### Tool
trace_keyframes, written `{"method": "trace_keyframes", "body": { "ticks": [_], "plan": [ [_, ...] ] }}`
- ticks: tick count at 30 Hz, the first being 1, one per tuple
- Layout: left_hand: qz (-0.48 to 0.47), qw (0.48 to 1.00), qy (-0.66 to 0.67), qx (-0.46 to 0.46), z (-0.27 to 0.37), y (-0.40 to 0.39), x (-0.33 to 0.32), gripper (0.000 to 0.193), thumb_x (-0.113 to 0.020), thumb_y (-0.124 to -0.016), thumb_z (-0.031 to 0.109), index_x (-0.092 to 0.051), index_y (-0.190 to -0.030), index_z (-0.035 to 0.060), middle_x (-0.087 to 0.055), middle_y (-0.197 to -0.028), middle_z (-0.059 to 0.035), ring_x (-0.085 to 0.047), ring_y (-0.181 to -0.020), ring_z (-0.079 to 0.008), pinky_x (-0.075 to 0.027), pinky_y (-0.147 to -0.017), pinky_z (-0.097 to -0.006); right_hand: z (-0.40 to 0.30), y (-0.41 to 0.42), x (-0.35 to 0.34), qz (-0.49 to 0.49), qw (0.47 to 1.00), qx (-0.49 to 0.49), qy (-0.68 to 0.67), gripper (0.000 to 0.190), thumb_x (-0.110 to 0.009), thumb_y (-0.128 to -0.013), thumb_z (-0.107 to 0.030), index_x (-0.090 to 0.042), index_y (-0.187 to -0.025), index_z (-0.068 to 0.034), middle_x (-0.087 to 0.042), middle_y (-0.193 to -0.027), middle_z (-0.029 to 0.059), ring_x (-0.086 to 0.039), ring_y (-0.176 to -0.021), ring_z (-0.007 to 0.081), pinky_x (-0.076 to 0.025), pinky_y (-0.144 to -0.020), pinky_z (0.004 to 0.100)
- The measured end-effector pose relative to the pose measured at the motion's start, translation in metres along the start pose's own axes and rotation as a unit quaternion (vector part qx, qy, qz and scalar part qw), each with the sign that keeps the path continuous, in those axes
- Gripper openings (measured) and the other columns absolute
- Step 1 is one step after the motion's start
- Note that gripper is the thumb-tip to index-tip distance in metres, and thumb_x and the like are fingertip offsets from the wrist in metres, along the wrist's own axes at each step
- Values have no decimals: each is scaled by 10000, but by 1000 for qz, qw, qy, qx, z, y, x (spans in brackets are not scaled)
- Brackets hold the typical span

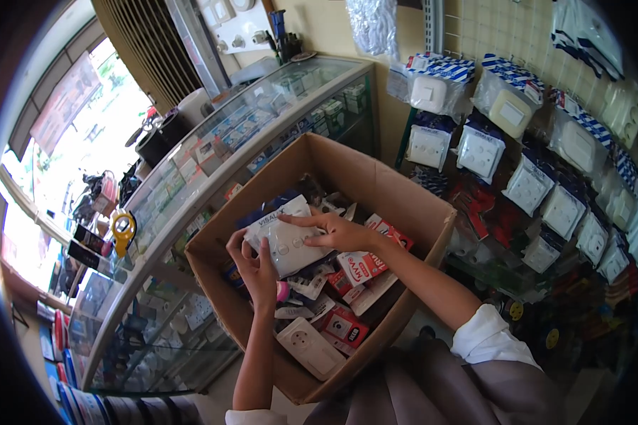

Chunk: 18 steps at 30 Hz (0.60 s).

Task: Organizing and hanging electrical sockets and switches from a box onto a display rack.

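Both hands hold a white Visalux socket plate in a clear plastic packet (292,244), tilted over the open cardboard box (372,170). My left hand (255,265) grips its left edge, the thumb lying on the front. My right hand (337,231) rests across the packet's upper right face with fingers spread on it. Below in the box lie red and white cartons (364,268), a red small box (343,326), and a white rectangular socket unit (311,348). A pink round item (282,291) peeks out beside my left wrist. The box's deeper contents are hidden.
A glass display counter (212,175) with small cartons inside runs along the left. Packaged switches and sockets (478,151) hang on a wall grid at the right. A yellow tape dispenser (123,231) sits at the counter's outer side. Rolls (162,135) stand behind it.
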State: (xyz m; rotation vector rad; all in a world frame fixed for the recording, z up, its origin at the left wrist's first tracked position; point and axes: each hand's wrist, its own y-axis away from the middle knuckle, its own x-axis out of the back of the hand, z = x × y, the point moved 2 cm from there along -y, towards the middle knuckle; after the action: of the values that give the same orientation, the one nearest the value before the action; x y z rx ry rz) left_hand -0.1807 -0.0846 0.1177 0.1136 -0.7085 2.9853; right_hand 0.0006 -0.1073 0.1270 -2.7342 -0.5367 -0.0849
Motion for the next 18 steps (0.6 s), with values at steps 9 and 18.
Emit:
{"method": "trace_keyframes", "body": {
  "ticks": [9,18],
  "plan": [
    [-113,993,25,-24,5,10,-15,741,-563,-786,-70,-158,-1392,66,-229,-1316,-98,-407,-1173,-246,-414,-953,-340,9,1,5,71,995,0,-73,581,-550,-772,41,-424,-1303,-158,-352,-1344,96,-411,-1159,175,-318,-985,274],
    [-133,990,38,-6,18,8,-25,841,-571,-759,-91,-55,-1402,74,-201,-1360,-102,-379,-1198,-243,-407,-958,-346,5,6,14,167,983,81,6,629,-648,-762,-34,-371,-1324,-88,-399,-1339,99,-447,-1096,97,-376,-932,259]
  ]
}}
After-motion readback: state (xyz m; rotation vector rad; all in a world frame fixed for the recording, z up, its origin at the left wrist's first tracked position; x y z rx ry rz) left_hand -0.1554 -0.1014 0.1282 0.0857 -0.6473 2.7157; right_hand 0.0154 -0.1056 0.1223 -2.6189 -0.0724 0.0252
